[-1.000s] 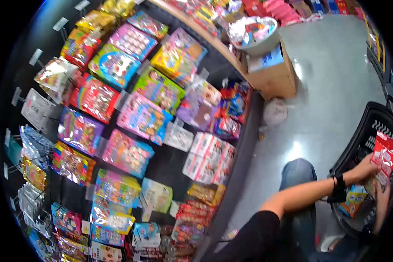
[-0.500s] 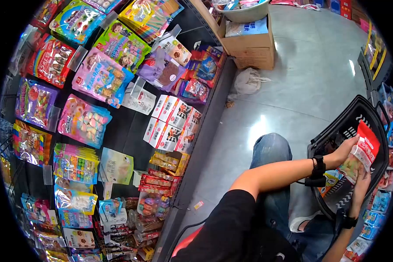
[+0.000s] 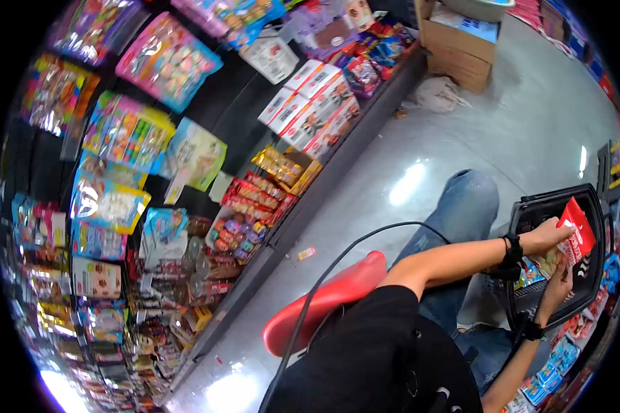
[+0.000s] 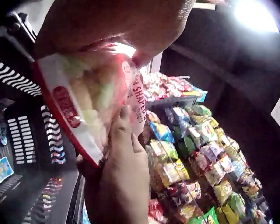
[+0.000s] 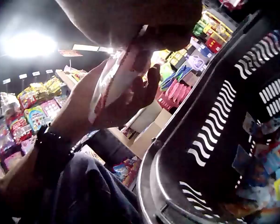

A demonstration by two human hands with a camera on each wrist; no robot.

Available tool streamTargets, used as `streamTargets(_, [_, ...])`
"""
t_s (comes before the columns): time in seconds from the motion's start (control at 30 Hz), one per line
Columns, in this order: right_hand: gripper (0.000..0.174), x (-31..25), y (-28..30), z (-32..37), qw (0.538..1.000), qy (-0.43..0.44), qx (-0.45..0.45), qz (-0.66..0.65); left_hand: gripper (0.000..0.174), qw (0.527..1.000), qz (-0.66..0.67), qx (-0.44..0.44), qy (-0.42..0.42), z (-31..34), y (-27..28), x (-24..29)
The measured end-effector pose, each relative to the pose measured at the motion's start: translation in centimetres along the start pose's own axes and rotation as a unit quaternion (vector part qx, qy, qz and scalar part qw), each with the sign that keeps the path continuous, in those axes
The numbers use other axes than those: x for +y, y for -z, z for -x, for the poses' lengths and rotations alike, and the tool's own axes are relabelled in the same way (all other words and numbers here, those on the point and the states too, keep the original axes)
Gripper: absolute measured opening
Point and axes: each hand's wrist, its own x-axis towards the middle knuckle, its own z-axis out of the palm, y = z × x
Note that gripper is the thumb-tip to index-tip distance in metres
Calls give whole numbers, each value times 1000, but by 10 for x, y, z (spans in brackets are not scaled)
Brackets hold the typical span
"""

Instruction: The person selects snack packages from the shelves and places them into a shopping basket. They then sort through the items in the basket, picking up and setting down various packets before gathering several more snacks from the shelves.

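Observation:
Both hands hold a red-and-white candy bag point(image 3: 580, 224) over a black shopping basket point(image 3: 525, 215). My left hand point(image 3: 545, 235) grips the bag's upper edge, while my right hand point(image 3: 559, 281) pinches it lower down. Through the bag's clear part point(image 4: 95, 100), pale green and yellowish pieces show in the left wrist view. There, the right thumb point(image 4: 122, 128) lies against the bag's face. Several colourful packets point(image 5: 266, 161) lie in the basket in the right wrist view. Part of the bag is hidden behind the fingers.
A rack of hanging candy packets point(image 3: 172, 62) runs along the left, with white-and-red boxes point(image 3: 310, 107) on its lower ledge. A red stool seat point(image 3: 324, 303) and a dark cable stand beside the legs. A cardboard box point(image 3: 458, 51) is on the floor further back.
The head view has shifted, bringing the red stool seat and more of the lower rack into sight. Both hands keep hold of the candy bag above the basket.

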Motion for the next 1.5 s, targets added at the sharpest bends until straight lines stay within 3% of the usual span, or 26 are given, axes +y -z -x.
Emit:
streamTargets(0.1, [37,-10,-15,8,993,88,-40,62,48,973,-177,116,-86,50,13,-1])
streamTargets(0.13, [34,0,-18,8,996,55,-74,19,64,956,-250,129,-82,74,13,10])
streamTargets(0.23, [36,10,-30,6,968,84,-237,-15,61,931,-279,207,-116,111,22,4])
streamTargets(0.27, [42,55,-33,-5,941,-10,-296,-165,58,897,-310,231,-214,113,28,-7])
streamTargets(0.3, [48,56,-37,-12,923,68,-344,-160,58,919,-247,236,-198,115,33,-14])
streamTargets(0.33, [47,56,-39,-12,919,44,-356,-163,58,900,-280,253,-219,103,45,-36])
streamTargets(0.37, [47,54,-44,-9,922,15,-352,-160,57,880,-312,266,-239,98,56,-53])
streamTargets(0.43, [46,53,-45,-2,925,-22,-343,-162,59,884,-330,263,-201,101,58,-60])
streamTargets(0.53, [44,54,-49,5,921,-54,-339,-181,77,910,-225,268,-222,87,71,-98])
streamTargets(0.63, [43,53,-54,8,915,-79,-338,-205,90,914,-205,267,-227,103,64,-102])
streamTargets(0.73, [42,49,-55,11,912,-98,-332,-221,93,938,-188,255,-143,131,47,-85])
streamTargets(0.87, [40,48,-54,9,906,-108,-333,-237,94,968,-90,175,-158,127,48,-96])
streamTargets(0.93, [39,46,-53,8,903,-114,-334,-246,95,958,-143,202,-144,130,47,-97])
streamTargets(1.0, [38,45,-49,8,901,-120,-332,-253,98,962,-150,130,-189,125,48,-102])
streamTargets(1.07, [39,70,-48,-6,912,-95,-324,-234,102,963,-201,159,-81,147,24,-67])
streamTargets(1.1, [39,74,-45,-7,918,-81,-320,-221,103,956,-239,169,-23,149,33,-75])
streamTargets(1.13, [40,83,-38,-10,945,-31,-295,-137,104,903,-351,184,-168,133,45,-91])
streamTargets(1.17, [41,66,-40,-7,973,-84,-215,14,80,916,-347,159,-124,140,37,-75])
streamTargets(1.2, [41,1,-42,22,977,-124,-170,20,55,929,-331,141,-90,154,31,-49])
streamTargets(1.27, [39,5,-24,41,964,-43,-221,-141,12,957,-265,113,-34,165,13,-19])
streamTargets(1.3, [41,5,-32,34,962,-54,-203,-174,11,937,-334,92,31,161,4,-7])
streamTargets(1.37, [48,5,-34,17,948,-90,-134,-274,30,971,-192,135,41,153,-18,-19])
streamTargets(1.4, [53,7,-44,10,923,-102,-114,-352,42,960,-213,176,34,151,9,-43])
streamTargets(1.47, [53,-8,-50,5,846,-168,-166,-477,44,968,-173,178,33,153,18,-52])
streamTargets(1.5, [50,-27,-47,8,852,-184,-158,-463,45,967,-174,185,33,153,12,-48])
